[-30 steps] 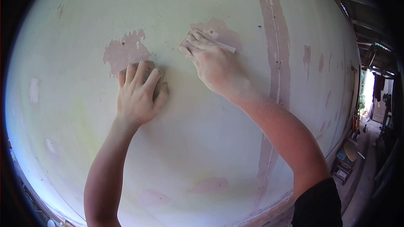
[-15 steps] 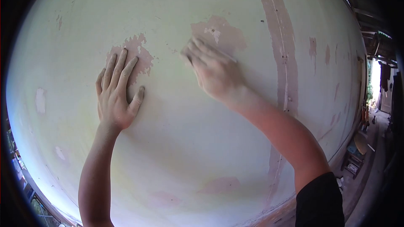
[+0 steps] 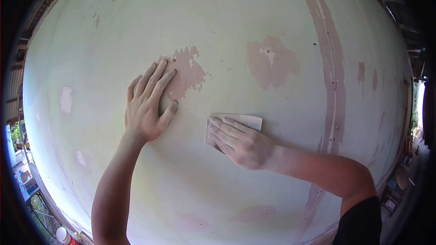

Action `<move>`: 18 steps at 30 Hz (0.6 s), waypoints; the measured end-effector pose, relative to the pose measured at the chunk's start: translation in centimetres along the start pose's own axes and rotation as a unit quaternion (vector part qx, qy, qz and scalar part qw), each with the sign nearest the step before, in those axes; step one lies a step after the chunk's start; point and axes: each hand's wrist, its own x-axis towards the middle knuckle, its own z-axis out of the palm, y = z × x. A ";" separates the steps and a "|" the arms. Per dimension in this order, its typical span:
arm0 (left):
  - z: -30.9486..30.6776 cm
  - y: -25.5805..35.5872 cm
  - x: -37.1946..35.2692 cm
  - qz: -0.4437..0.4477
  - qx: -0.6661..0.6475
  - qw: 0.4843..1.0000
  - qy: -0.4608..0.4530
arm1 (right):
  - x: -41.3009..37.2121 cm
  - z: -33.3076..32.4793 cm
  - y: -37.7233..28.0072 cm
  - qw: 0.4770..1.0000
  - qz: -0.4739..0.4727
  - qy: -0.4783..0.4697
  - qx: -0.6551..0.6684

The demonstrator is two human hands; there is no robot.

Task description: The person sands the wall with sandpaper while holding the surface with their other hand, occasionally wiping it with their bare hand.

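My left hand (image 3: 146,110) lies flat on a large pale green wall panel (image 3: 190,172), fingers spread and dusty. Its fingertips rest at the edge of a ragged pinkish patch (image 3: 188,73). Lower and to the right, my right hand (image 3: 245,147) presses a folded piece of sandpaper (image 3: 251,121) against the panel. Printing shows on the pale back of the sandpaper, and its abrasive face is hidden. Fine dust coats both hands. Above my right hand is another pinkish patch (image 3: 273,69) with a small hole in it.
A pinkish vertical seam strip (image 3: 336,95) with small dark holes runs down the panel's right side. At lower left stand a white container (image 3: 63,234) and a metal-legged stand (image 3: 43,213). A dim passage with stored items lies beyond the right edge.
My right hand has swept down from beside the upper patch, and the sandpaper now shows clearly. The view has shifted; my left hand stays flat beside the same patch.
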 end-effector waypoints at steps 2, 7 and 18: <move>-0.1 -0.1 -0.2 0.003 0.004 1.000 -0.011 | 0.0 0.2 0.1 1.000 -0.025 -0.007 -0.003; 0.0 -0.5 -0.2 0.010 0.016 1.000 -0.016 | 5.6 0.7 6.7 0.993 0.062 0.064 -0.084; 0.1 -1.6 -0.6 0.011 -0.024 1.000 0.017 | 10.1 3.4 4.8 0.991 0.078 0.105 -0.035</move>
